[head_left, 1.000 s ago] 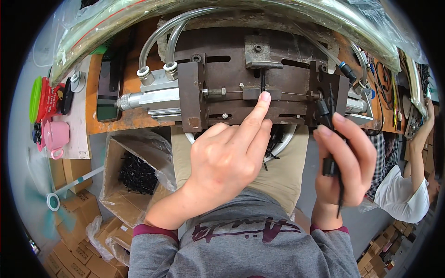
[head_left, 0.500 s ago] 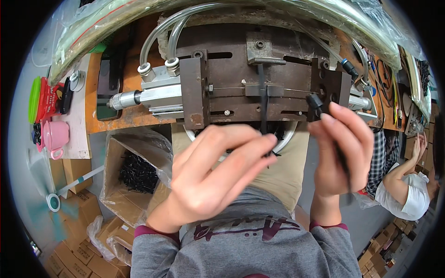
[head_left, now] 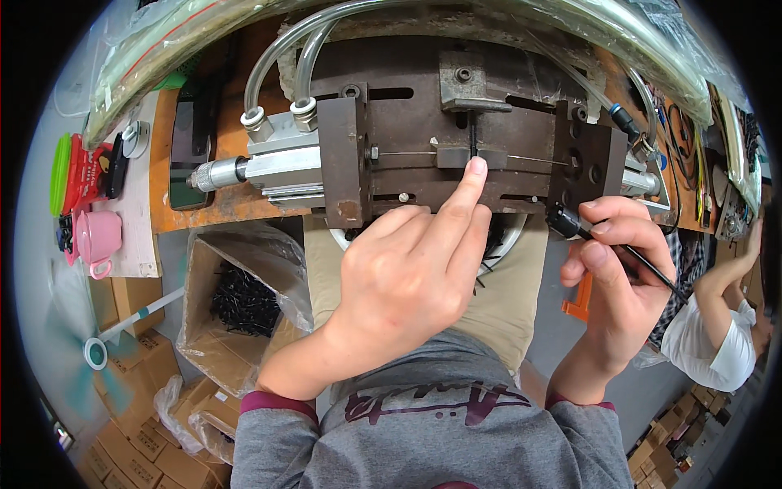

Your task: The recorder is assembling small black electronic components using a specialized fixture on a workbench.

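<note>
My left hand (head_left: 411,269) reaches over the front of a dark metal fixture (head_left: 407,179), its index finger stretched out. That fingertip presses on the near end of a thin black rod (head_left: 473,134), which lies across a small dark block (head_left: 452,157) and points to a metal stop (head_left: 463,81). The other left fingers are partly bent, with nothing visible in them. On the right, my right hand (head_left: 619,285) is closed around a thin black stick with a thick knobbed end (head_left: 562,220). The knob is near the fixture's right front corner.
Air cylinders (head_left: 285,163) with clear hoses (head_left: 305,69) flank the fixture. Below it, a pale round container (head_left: 513,240) with black pieces rests at my lap. An open carton (head_left: 244,301) of black rods stands left. A fan (head_left: 94,354) is far left; another person (head_left: 717,334) sits right.
My left hand has gone from a pinch near the rod to pressing it with a straight index finger; the rod now lies on the block. My right hand has shifted slightly right and down.
</note>
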`<state>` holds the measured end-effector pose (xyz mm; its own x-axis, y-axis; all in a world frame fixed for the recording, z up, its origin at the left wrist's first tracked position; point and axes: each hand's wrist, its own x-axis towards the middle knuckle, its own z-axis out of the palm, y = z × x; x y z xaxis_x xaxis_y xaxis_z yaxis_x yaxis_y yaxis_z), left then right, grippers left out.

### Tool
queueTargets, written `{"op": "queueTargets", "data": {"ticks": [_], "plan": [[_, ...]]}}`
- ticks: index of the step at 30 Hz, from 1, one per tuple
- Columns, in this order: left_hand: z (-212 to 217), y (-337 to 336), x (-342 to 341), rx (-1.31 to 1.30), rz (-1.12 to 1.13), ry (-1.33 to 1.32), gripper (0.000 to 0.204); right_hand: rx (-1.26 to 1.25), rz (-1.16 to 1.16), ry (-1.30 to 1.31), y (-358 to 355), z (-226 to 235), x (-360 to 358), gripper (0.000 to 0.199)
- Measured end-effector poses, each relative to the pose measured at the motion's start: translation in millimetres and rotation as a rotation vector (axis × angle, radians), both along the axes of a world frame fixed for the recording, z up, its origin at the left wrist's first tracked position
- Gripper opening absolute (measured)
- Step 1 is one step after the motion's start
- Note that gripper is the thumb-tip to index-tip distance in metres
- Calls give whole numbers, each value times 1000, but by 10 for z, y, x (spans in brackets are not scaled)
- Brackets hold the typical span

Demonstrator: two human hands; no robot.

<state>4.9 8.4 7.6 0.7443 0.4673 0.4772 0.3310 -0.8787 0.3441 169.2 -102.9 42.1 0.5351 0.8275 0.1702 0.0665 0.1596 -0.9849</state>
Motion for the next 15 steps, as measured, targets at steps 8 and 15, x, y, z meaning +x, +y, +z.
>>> {"op": "queueTargets", "data": {"ticks": [8, 15], "plan": [[95, 73, -23, -365, -163, -210, 47, -119, 193, 68, 28, -15, 60, 12], [249, 133, -149, -485, -390, -353, 33, -138, 177, 134, 1, -13, 82, 27]]}}
